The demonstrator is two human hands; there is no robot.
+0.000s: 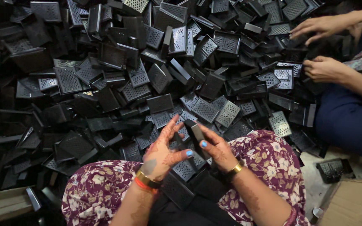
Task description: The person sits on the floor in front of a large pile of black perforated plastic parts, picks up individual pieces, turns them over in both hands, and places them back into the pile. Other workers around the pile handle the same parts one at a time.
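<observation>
Here, both hands grasp one black grille piece (197,136) above the lap: right hand (218,148) pinching its edge, left hand (162,155) steadying it with fingers spread, apparently for fitting. Similar pieces heap (147,75) ahead; a co-worker's hands (323,48) sort nearby.

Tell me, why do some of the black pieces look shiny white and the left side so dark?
Head view: light glints off the perforated faces of the black plastic grille pieces mid-pile; the pile's left edge falls into shadow, losing detail; the person's hands, left and right, stay sharp and evenly lit.
</observation>
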